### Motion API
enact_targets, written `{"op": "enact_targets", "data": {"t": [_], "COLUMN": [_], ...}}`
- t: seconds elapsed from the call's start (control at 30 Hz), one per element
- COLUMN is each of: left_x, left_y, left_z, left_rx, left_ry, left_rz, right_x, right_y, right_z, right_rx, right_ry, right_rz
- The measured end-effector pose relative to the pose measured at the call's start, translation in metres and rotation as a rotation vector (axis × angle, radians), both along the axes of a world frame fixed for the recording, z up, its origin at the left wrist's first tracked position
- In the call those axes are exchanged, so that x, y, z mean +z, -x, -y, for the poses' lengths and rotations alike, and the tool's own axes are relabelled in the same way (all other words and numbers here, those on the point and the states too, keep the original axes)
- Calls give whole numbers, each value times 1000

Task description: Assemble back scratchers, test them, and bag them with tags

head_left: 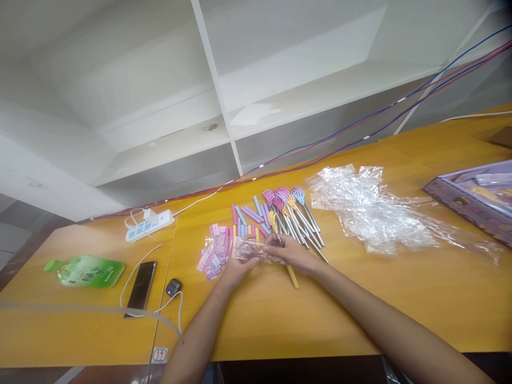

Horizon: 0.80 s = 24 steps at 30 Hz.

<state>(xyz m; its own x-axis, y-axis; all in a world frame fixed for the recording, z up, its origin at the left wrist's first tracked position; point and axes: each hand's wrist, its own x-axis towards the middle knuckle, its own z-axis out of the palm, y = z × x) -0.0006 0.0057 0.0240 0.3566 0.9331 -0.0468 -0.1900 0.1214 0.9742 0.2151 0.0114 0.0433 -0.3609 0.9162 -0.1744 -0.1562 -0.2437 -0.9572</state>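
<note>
My left hand point(239, 268) is closed on a clear plastic bag point(248, 247), thumb on top. In my right hand point(295, 255) is a back scratcher point(293, 277) with a yellow hand-shaped head, a metal rod and a yellow handle that sticks out below the palm. The right fingertips also meet the bag's edge; whether they pinch it I cannot tell. Just beyond lies a pile of back scratchers point(310, 230) with pink, yellow, purple and blue heads. Coloured foam-like tubes point(253, 214) lie behind the left hand, and pink printed cards point(216, 250) lie to its left.
A heap of clear bags point(364, 208) spreads to the right, near a purple box point(472, 197). On the left are a green bottle point(92, 272), a phone point(141, 288), a black earbud-like case point(173, 287), a white cable and a power strip point(150, 226). Shelves point(236, 128) stand behind.
</note>
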Motion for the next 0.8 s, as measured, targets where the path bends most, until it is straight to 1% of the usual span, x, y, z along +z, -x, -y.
{"op": "enact_targets", "data": {"t": [0.07,0.17,0.27,0.43,0.53,0.7,0.8], "left_x": [3,7,7,9,10,11,15], "left_y": [3,6,4,-2,-1,2,3], "left_z": [1,2,3,3,5,4,1], "left_rx": [-34,-85,-94,-43,-21,48,107], "left_ry": [-13,-15,-4,-35,-36,-65,-96], "left_rz": [-26,-62,-97,-171,-204,-221,-191], "right_x": [-1,-5,-6,-3,-4,-7,-5], "right_y": [0,0,0,0,2,2,-3], "right_z": [-1,-1,0,1,2,1,-2], "right_rx": [0,17,49,117,103,86,26], "right_ry": [-4,45,78,110,140,129,162], "right_rz": [1,-22,-63,-60,-59,-28,-97]}}
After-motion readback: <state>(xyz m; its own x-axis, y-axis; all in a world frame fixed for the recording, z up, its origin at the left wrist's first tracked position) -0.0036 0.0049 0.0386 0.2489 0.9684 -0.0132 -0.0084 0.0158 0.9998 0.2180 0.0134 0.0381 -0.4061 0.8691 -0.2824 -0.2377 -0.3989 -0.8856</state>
